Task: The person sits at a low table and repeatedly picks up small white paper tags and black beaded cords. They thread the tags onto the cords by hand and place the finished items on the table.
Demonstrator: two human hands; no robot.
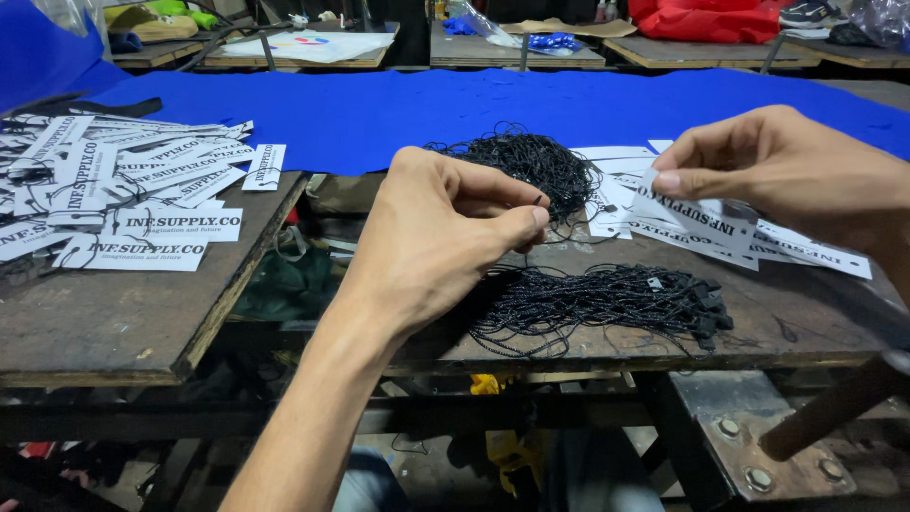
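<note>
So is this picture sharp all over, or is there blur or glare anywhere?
Head view: the left hand and the black cords are sharp; the white tag in the right hand is slightly soft; the blue cloth is evenly lit without glare; under the wooden table it falls into deep shadow; the far benches curve a little near the edges.

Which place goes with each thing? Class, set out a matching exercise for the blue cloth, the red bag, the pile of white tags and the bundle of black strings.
Things:
1. blue cloth
2. red bag
3. pile of white tags
4. bundle of black strings

Places:
A. on the left board
B. far bench, top right
C. spread across behind both boards
D. near edge of the right board, below the hands

Pairs: 1-C, 2-B, 3-A, 4-D
</note>
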